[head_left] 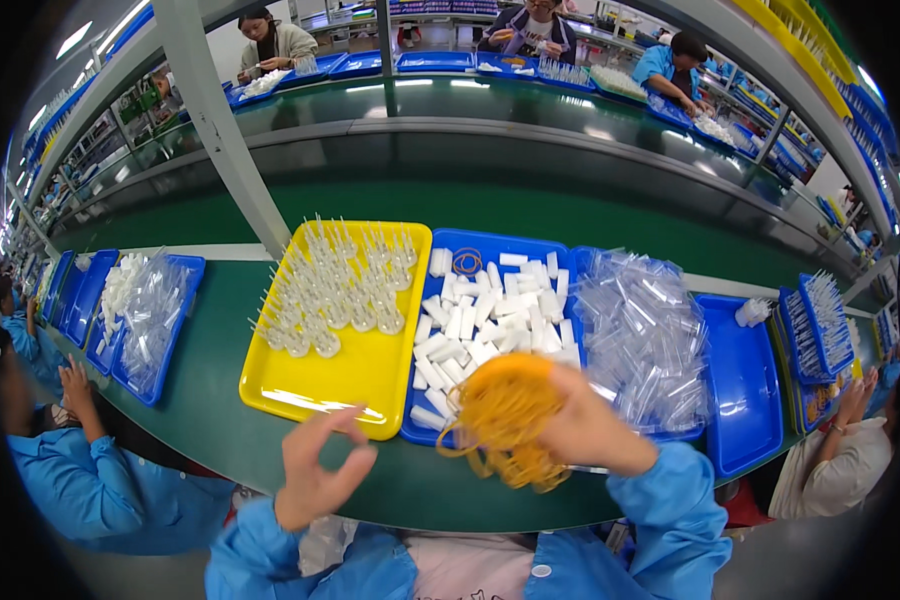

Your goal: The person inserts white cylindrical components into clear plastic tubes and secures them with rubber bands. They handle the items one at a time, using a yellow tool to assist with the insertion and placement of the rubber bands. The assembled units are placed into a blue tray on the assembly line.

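My right hand (595, 425) grips a thick bunch of orange-yellow rubber bands (505, 415), with loose loops hanging from it. The bunch hovers over the near edge of a blue tray (500, 240) holding many short white cylinders (490, 310) and hides some of them. My left hand (315, 465) is raised just in front of the yellow tray (295, 378), thumb and forefinger apart with nothing between them. Toward the back of that yellow tray stand clustered clear parts with thin upright pins (345, 280).
Clear plastic tubes (640, 340) fill the neighbouring tray, and another blue tray (740, 400) lies further right. Two brown rubber bands (467, 261) rest among the white cylinders. A grey post (220, 120) rises behind the yellow tray. Co-workers sit on both sides and across the line.
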A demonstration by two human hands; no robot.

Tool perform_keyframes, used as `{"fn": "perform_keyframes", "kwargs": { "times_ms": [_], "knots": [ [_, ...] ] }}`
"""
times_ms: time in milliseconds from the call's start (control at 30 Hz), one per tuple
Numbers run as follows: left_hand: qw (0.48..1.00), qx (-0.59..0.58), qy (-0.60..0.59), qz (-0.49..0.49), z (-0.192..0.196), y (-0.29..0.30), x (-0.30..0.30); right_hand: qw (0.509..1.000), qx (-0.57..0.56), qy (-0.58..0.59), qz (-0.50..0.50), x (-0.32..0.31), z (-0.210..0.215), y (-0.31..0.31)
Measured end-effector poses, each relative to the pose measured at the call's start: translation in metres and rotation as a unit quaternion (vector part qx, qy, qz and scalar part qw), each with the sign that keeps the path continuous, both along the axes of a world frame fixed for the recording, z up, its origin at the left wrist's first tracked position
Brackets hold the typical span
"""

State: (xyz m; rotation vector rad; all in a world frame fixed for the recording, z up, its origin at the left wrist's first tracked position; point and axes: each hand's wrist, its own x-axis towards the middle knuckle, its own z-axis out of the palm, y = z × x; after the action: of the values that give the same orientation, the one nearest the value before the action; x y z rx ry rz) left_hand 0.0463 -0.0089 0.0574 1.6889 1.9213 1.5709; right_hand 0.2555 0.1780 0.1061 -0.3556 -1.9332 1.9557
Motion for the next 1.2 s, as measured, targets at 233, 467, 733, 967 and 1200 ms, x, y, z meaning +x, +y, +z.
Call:
{"fn": "perform_keyframes", "kwargs": {
  "times_ms": [233,467,733,967,1200],
  "knots": [
    [0.963,-0.111,0.219,-0.112,0.015,0.204,-0.036,0.89,0.417,-0.166,0.074,0.013,-0.055,-0.051],
    [0.796,-0.208,0.568,0.015,-0.047,0.312,-0.047,0.827,0.521,-0.201,0.062,0.031,-0.079,-0.055],
    [0.727,-0.23,0.643,-0.074,-0.04,0.333,-0.049,0.851,0.463,-0.245,0.043,0.045,-0.087,-0.057],
    [0.757,-0.202,0.603,-0.154,-0.029,0.328,-0.047,0.871,0.428,-0.241,0.024,0.051,-0.091,-0.054],
    [0.654,-0.2,0.705,-0.188,-0.029,0.328,-0.039,0.868,0.43,-0.243,0.048,0.051,-0.093,-0.051]
  ]
}}
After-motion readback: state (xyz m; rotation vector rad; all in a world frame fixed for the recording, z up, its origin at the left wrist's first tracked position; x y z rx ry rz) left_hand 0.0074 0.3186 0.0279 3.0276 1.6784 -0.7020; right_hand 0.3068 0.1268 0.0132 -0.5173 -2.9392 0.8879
